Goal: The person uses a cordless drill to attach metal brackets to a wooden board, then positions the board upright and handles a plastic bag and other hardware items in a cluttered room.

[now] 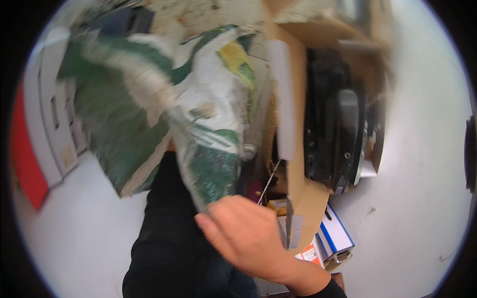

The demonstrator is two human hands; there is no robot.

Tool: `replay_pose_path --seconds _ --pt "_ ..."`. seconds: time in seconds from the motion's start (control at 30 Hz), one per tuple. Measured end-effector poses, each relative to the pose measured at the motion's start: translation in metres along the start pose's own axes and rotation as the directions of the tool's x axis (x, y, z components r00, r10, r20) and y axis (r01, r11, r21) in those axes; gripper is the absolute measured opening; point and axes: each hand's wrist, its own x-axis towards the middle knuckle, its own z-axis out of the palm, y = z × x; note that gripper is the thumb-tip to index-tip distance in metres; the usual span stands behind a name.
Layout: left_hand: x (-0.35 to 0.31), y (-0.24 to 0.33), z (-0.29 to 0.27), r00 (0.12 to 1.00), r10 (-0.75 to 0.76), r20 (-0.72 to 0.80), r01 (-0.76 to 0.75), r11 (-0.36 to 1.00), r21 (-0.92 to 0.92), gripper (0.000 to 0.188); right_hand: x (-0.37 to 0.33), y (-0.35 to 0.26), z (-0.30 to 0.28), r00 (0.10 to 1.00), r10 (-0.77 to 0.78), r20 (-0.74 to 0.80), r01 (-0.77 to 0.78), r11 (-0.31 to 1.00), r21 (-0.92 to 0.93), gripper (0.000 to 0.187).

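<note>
A large green and white woven plastic sack [208, 159], with a yellow patch near its top, hangs creased in front of me. My right hand [243, 231] is closed on the sack's lower corner, with the fingers wrapped round the edge. My left forearm, in a black sleeve, reaches up to the sack; only a sliver of skin shows at the cuff. The sack hides my left hand, so its grip cannot be seen. The sack's left part is smeared by motion.
To the right stands an open cardboard box [296, 114] holding black hard-shelled objects [343, 124]. Below it sits a white and blue box file [335, 231]. White panels with a red edge [30, 154] stand at the left, and the pale floor [407, 198] runs along the right.
</note>
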Motion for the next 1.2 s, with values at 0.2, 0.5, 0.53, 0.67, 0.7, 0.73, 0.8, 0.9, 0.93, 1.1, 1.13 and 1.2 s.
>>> replay_pose_path --seconds 0.2,0.5,0.53,0.67,0.7,0.73,0.8,0.9,0.93,1.1,1.13,1.2 --pt "-0.021 0.012 -0.033 0.996 -0.024 0.085 0.041 0.979 -0.198 0.034 -0.010 0.003 -0.001 0.993 0.020 -0.117 -0.018 1.000 0.021 0.020" --pt "-0.164 0.132 -0.137 0.936 -0.015 0.353 0.068 0.988 -0.139 0.032 -0.052 -0.065 -0.021 0.950 0.158 -0.270 -0.118 0.980 0.157 0.023" --pt "-0.180 0.152 -0.147 0.924 0.001 0.382 0.049 0.991 -0.122 0.032 -0.076 -0.077 -0.027 0.962 0.194 -0.191 -0.153 0.966 0.209 0.024" --pt "-0.248 0.220 -0.153 0.890 0.438 -0.125 -0.430 0.899 0.088 0.028 -0.212 -0.107 -0.046 0.870 0.390 -0.302 -0.359 0.920 0.154 0.025" --pt "-0.268 0.232 -0.142 0.789 0.579 -0.205 -0.546 0.814 0.201 0.029 -0.253 -0.114 -0.047 0.809 0.424 -0.406 -0.381 0.906 0.186 0.025" --pt "-0.293 0.235 -0.124 0.679 0.685 -0.265 -0.633 0.729 0.261 0.029 -0.300 -0.118 -0.048 0.755 0.528 -0.388 -0.483 0.849 0.214 0.025" --pt "-0.354 0.224 -0.078 0.403 0.915 0.018 -0.877 0.381 0.294 0.028 -0.393 -0.135 -0.036 0.575 0.567 -0.590 -0.555 0.800 0.228 0.022" --pt "-0.469 0.165 -0.001 0.039 0.867 0.497 -0.996 -0.005 0.086 0.027 -0.515 -0.182 0.017 0.189 0.723 -0.664 -0.616 0.614 0.493 0.022" --pt "-0.509 0.132 0.022 0.011 0.704 0.710 -0.999 0.030 -0.014 0.030 -0.549 -0.198 0.043 0.057 0.749 -0.660 -0.610 0.550 0.570 0.021" --pt "-0.678 -0.033 0.118 -0.641 -0.053 0.766 -0.718 -0.309 -0.623 0.073 -0.642 -0.251 0.197 -0.320 0.747 -0.582 -0.464 0.412 0.784 0.020" --pt "-0.703 -0.057 0.139 -0.670 -0.141 0.729 -0.641 -0.387 -0.663 0.078 -0.649 -0.258 0.226 -0.396 0.750 -0.529 -0.431 0.357 0.829 0.020" --pt "-0.732 -0.090 0.171 -0.614 -0.304 0.728 -0.634 -0.360 -0.685 0.084 -0.654 -0.269 0.280 -0.498 0.746 -0.442 -0.360 0.286 0.888 0.021"
